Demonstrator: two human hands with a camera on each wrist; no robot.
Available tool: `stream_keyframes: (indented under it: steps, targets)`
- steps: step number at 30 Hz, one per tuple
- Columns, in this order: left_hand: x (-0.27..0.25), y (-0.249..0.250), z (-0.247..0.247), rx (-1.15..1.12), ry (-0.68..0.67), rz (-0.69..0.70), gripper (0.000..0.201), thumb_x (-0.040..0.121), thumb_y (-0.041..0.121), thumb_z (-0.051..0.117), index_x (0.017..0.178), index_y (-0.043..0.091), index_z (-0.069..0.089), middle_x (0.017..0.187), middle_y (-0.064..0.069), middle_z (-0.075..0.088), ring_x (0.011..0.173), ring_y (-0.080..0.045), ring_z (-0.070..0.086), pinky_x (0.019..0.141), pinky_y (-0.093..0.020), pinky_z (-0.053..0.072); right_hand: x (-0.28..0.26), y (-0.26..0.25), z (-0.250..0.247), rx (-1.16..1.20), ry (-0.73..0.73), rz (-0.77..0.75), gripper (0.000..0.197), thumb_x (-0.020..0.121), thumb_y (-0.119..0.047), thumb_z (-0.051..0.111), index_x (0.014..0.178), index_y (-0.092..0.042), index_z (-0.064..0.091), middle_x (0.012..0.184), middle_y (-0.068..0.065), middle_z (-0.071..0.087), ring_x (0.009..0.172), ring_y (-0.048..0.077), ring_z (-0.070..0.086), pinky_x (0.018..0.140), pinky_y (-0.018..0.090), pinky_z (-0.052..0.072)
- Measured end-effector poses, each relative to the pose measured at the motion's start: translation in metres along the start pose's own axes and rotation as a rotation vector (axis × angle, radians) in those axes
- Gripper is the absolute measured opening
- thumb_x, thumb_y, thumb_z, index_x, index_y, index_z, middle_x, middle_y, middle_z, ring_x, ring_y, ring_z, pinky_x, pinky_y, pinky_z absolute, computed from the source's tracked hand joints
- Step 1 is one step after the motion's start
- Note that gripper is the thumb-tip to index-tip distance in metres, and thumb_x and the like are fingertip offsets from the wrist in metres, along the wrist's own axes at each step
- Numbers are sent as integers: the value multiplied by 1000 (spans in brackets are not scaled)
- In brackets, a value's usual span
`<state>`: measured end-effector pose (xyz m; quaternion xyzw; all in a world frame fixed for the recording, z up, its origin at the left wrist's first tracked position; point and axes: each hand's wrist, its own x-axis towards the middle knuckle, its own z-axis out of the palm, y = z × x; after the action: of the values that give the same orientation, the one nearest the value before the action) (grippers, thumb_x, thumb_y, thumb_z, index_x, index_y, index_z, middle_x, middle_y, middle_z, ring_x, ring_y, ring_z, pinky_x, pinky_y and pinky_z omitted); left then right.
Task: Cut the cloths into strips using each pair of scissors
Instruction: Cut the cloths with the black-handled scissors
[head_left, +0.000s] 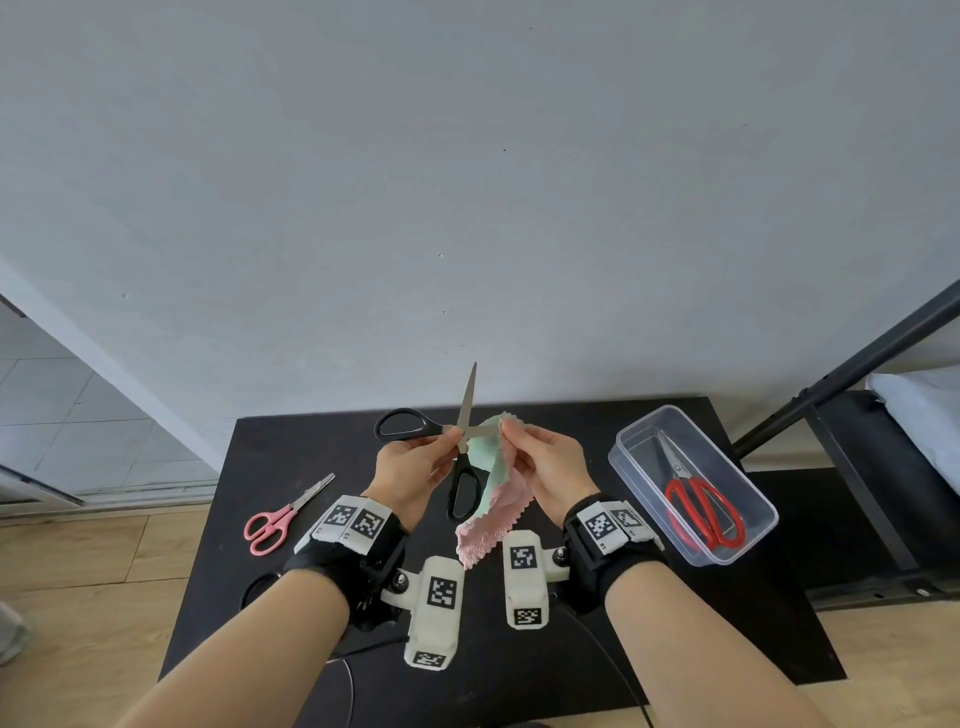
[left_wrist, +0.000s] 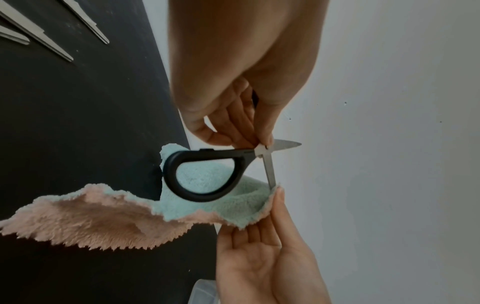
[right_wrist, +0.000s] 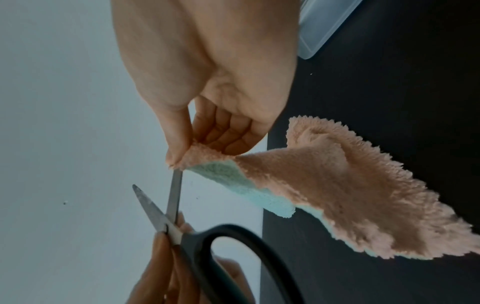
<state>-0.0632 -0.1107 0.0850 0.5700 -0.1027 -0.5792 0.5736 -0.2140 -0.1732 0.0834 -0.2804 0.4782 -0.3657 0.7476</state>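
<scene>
so right now the left hand (head_left: 410, 470) is pinching the black-handled steel scissors (head_left: 460, 447) right at the pivot, fingers not in the loops, blades spread wide apart. one blade points up, the other runs across to the fluffy pink-and-mint cloth (head_left: 493, 499), its tip touching the edge the right hand (head_left: 550, 465) pinches between thumb and fingers. the rest of the cloth hangs down over the black table (head_left: 571, 649). so both hands are closed on something.

my read: this is the setup for a cut with the black pair, no cut actually started that i can see. next move probably needs the fingers through the handle loops and the cloth edge pulled taut deep between the blades, otherwise fluffy stuff just folds.

small pink-handled scissors (head_left: 283, 517) lie on the table to the left, red-handled scissors (head_left: 698, 499) sit in the clear plastic box (head_left: 748, 551) on the right.
</scene>
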Motion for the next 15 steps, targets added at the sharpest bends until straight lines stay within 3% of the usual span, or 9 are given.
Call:
stream_keyframes:
  steps: [3,8,12,15]
  targets:
    - [-1,2,-5,36,1,25,12,89,8,63,96,-1,66,80,-6,67,64,-6,64,68,-20,47,1,1,-6,-4,18,-2,19,85,-7,67,99,6,68,91,15,69,83,22,67,83,33,56]
    - [3,14,-27,-34,66,26,5,90,8,61,91,5,66,75,-5,69,67,-9,63,67,-20,45,-1,-6,-19,120,92,-5,14,87,-6,64,99,2,67,92,11,69,78,16,67,62,22,56]
    - [6,14,-27,-89,36,-23,7,89,8,62,94,6,66,76,-4,71,71,-9,66,69,-21,45,-3,0,-10,77,26,21,16,84,-7,67,98,0,70,95,11,70,86,19,66,78,27,54]
    - [4,9,-15,-123,-16,-54,12,89,8,62,100,4,66,79,-4,71,77,-12,65,73,-22,46,-8,8,8,39,-30,31,14,85,-8,67,95,2,70,90,12,70,83,19,68,81,28,55]
